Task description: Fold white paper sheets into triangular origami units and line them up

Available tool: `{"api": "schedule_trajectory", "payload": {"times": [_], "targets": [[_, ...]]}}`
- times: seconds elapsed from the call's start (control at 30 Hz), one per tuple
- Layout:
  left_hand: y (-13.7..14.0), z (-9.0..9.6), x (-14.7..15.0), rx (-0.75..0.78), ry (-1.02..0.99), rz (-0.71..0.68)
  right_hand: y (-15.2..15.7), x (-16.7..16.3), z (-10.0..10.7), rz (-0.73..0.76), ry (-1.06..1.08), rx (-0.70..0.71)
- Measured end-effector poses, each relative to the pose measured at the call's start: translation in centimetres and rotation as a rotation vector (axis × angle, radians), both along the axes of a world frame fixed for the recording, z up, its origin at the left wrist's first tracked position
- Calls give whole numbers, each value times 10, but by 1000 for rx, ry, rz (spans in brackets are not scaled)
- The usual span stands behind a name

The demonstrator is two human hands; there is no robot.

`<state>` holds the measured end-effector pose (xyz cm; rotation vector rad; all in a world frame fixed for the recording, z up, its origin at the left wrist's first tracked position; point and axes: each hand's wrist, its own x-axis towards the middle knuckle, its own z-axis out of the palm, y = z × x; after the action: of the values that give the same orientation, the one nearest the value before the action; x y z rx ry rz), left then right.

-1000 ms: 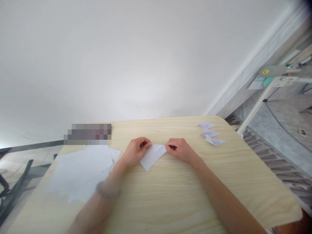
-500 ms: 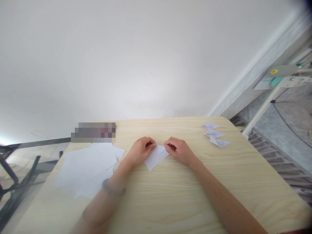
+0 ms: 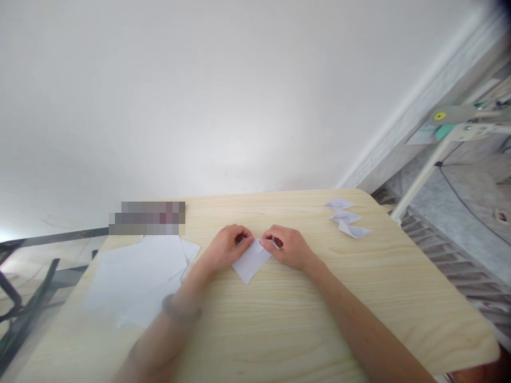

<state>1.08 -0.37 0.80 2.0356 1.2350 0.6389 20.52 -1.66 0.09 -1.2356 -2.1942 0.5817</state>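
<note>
Between my hands, on the light wooden table [image 3: 279, 319], lies a small piece of folded white paper [image 3: 250, 264] with one corner pointing toward me. My left hand [image 3: 229, 246] pinches its upper left edge between thumb and fingers. On the opposite side, my right hand [image 3: 287, 247] has its thumb and fingertips closed on the upper right edge. The fingertips of both hands are close together at the top of the paper, and they cover part of that edge. A dark band circles my left wrist.
Loose white sheets [image 3: 136, 271] lie overlapping at the table's left, below a pixelated patch. Several folded white paper pieces [image 3: 346, 217] sit in a column at the back right. A white wall [image 3: 239, 96] rises behind the table. A white metal frame [image 3: 423, 181] stands to the right.
My right hand has shifted slightly left along the paper's top edge, nearer my left hand. The whole view has moved a little.
</note>
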Motion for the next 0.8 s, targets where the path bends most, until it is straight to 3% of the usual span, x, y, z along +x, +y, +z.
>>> {"api": "schedule_trajectory", "payload": {"times": [0.53, 0.8], "targets": [[2, -5, -5, -101, -130, 11, 6, 7, -2, 38, 152, -80], [-1, 3, -4, -116, -141, -13, 5, 5, -3, -1, 151, -68]]}}
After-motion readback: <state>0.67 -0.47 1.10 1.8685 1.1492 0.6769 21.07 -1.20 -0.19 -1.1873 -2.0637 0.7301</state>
